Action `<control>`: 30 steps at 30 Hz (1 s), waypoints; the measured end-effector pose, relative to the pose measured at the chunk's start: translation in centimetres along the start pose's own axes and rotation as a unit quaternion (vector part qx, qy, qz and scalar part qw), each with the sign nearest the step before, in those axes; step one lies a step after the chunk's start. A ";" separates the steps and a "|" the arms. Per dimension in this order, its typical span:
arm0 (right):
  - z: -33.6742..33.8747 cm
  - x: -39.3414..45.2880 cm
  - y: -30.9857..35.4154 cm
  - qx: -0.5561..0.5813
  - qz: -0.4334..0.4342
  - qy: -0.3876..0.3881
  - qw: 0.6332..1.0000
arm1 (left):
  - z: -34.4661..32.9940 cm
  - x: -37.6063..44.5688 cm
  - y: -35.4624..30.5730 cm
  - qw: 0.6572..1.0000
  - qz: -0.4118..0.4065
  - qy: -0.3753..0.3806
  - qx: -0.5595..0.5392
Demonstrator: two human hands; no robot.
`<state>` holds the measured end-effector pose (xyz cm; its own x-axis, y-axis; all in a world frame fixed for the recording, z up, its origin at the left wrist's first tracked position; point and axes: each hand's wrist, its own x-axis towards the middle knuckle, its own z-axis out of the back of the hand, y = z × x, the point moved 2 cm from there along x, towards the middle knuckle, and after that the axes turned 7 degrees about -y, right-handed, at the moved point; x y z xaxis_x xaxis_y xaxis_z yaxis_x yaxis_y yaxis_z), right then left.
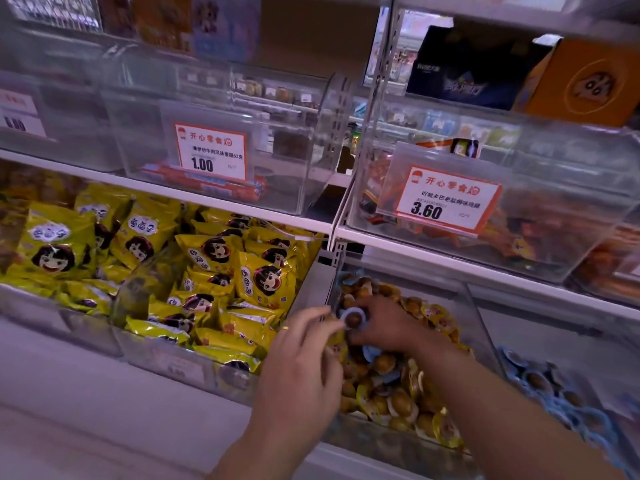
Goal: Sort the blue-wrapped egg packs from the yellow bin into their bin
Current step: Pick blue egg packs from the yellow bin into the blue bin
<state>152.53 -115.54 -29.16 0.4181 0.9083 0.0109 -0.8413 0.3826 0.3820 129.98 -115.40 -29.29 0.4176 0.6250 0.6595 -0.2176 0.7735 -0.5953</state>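
— Two hands are over the clear acrylic bin of yellow-wrapped egg packs (398,386) on the lower shelf, seen from the head camera, the only view we have. The right hand (384,323) is curled over the heap and pinches a small round blue-wrapped egg pack (352,318) at its fingertips, just above the yellow ones near the bin's left wall.

— And the left hand (301,365)?

— It comes in beside the right, fingers bent toward that same pack; the fingertips look to be touching its rim, but whether they truly grip it I cannot tell.

— Where should the pack go?

— To the neighbouring clear bin of blue-wrapped egg packs (554,396) on the right, just past the divider. More blue ones are left in the yellow heap: another blue-rimmed pack (372,351) shows under the right wrist.

— So how to do it well?

— I'd say lift the pinched pack straight up so no yellow pack gets dragged along, carry it over the divider and drop it well inside. The free hand could spread the heap meanwhile, since blue ones may sit buried.

— Anything else close by?

— Left of the bin, a tray of yellow snack bags printed with a cartoon girl's face (214,271); above, clear boxes bearing orange-and-white price tags (211,152).
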 end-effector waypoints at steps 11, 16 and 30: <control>4.6 -5.3 -2.9 0.102 0.027 0.016 0.994 | -7.2 1.2 -0.6 0.973 0.154 0.167 -0.030; 3.3 -7.6 -4.1 0.073 0.039 0.028 0.996 | -8.0 1.3 0.2 0.957 0.059 0.271 0.080; 3.9 -11.9 -4.3 -0.160 0.025 -0.057 0.985 | -9.9 2.2 1.5 0.952 0.045 0.261 0.155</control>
<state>152.56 -128.66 -27.31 0.3938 0.9095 0.1333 -0.9192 0.3880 0.0681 139.31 -113.88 -33.25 0.7480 0.6162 0.2463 -0.4897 0.7631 -0.4218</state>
